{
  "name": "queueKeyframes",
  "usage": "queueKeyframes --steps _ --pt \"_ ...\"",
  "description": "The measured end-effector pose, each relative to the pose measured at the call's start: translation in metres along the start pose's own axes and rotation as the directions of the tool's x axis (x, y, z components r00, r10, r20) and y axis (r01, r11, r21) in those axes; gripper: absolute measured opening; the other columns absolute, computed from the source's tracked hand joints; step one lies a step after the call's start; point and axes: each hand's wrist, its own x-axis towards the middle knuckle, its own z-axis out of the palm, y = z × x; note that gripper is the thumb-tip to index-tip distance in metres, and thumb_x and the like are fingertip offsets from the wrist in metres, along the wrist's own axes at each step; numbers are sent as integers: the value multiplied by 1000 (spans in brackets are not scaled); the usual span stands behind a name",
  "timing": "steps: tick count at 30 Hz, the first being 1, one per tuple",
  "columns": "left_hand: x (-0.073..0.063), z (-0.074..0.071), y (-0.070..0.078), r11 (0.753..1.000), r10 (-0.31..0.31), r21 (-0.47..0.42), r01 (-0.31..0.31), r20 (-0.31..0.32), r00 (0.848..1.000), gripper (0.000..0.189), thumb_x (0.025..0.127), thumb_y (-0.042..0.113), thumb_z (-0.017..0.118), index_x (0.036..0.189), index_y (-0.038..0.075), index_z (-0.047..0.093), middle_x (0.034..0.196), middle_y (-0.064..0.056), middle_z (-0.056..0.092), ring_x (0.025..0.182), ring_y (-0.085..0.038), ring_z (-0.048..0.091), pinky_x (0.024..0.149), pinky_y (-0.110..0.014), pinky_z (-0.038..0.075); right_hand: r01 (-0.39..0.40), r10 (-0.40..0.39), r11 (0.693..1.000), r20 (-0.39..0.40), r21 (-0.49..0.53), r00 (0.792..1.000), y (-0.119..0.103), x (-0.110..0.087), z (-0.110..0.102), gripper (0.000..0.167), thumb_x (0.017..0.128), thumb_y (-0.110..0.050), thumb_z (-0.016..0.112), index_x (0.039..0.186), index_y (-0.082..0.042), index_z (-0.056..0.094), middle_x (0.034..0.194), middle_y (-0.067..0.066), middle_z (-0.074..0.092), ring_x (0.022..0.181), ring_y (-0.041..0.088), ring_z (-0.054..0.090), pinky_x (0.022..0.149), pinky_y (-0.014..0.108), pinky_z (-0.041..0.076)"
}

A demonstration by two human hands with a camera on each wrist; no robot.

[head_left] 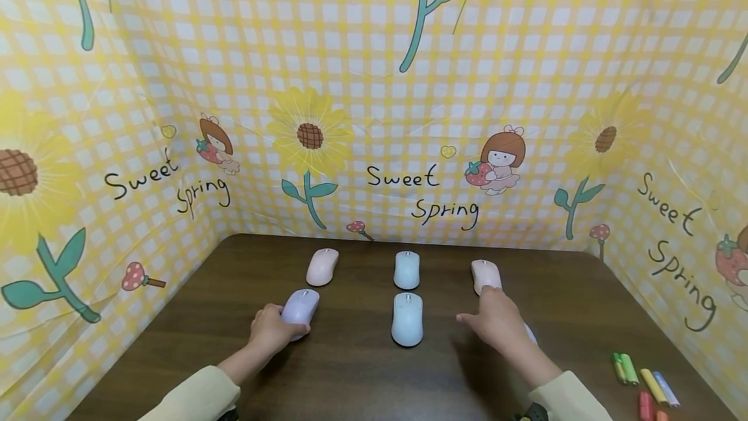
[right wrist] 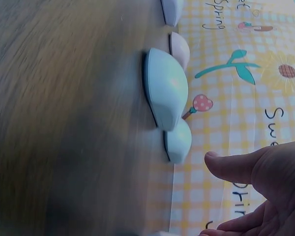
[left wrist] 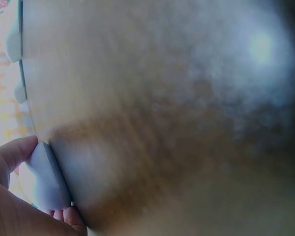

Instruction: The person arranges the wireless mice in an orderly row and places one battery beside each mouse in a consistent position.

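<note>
Several computer mice lie in two rows on the dark wooden table (head_left: 350, 375). My left hand (head_left: 270, 329) grips the lilac mouse (head_left: 300, 307) at the front left; in the left wrist view the thumb and fingers of that hand (left wrist: 10, 196) hold the mouse (left wrist: 49, 177) by its sides. My right hand (head_left: 493, 318) is spread with straight fingers over a pale mouse (head_left: 529, 334) at the front right, which is mostly hidden. Its fingertips reach the pink mouse (head_left: 486, 275) behind. In the right wrist view that hand (right wrist: 265, 187) is open and holds nothing.
Two light blue mice (head_left: 406, 319) (head_left: 406, 269) lie in the middle and another pink mouse (head_left: 322, 266) at the back left. Coloured markers (head_left: 643, 379) lie at the front right. A yellow checked cloth backdrop (head_left: 409, 115) walls the table on three sides.
</note>
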Motion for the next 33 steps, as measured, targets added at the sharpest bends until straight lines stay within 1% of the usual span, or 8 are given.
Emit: queueKeyframes --steps 3,7,9,12,18,25,29,33 --pt "1 0 0 1000 0 4 0 -1 1000 69 66 26 87 112 -17 58 103 -31 57 97 -47 51 81 -53 42 -6 6 1000 3 13 1000 7 -2 -5 57 74 -31 84 96 14 56 83 16 59 73 29 59 64 46 48" --pt "1 0 0 1000 -4 3 4 -1 1000 69 66 25 87 112 -17 58 103 -30 57 98 -47 50 81 -53 42 -2 2 1000 -3 29 1000 19 -5 -10 58 74 -29 85 98 15 56 82 16 57 70 26 55 62 44 47" --pt "1 1 0 1000 -4 2 4 -1 1000 69 66 25 87 112 -17 58 103 -30 57 98 -47 50 81 -53 42 6 -6 1000 -10 26 1000 24 -7 -12 59 74 -28 84 99 16 55 83 16 57 71 27 55 62 44 46" --pt "1 1 0 1000 -5 3 5 -2 1000 69 66 25 87 112 -17 57 103 -30 57 98 -47 50 81 -53 42 5 -5 1000 -9 4 1000 32 -8 -15 57 74 -28 84 97 15 56 82 16 58 72 28 55 64 46 46" --pt "1 0 0 1000 -7 3 7 -1 1000 70 66 25 87 113 -18 57 105 -31 56 99 -48 50 81 -53 42 -26 27 1000 31 -11 999 46 -11 -20 52 74 -28 83 92 12 54 82 17 58 74 29 57 65 47 47" --pt "1 0 0 1000 -12 -7 12 1 1000 70 66 25 87 113 -17 57 104 -31 56 98 -48 50 81 -53 42 -14 15 1000 48 -21 999 60 -13 -20 52 72 -30 84 87 10 54 80 16 58 73 29 57 63 46 47" --pt "1 0 -1 1000 -14 -4 14 -2 1000 71 66 26 88 113 -17 57 105 -31 56 98 -48 50 81 -53 43 0 1 1000 53 -23 999 64 -13 -18 54 70 -31 85 88 11 56 78 15 59 71 28 58 62 45 47" --pt "1 1 -2 1000 -9 1 9 -3 1000 71 66 26 87 114 -18 57 106 -31 56 99 -48 51 81 -53 42 -11 12 1000 52 -19 999 66 -15 -15 57 68 -31 86 90 12 56 77 15 59 70 27 58 61 45 47"
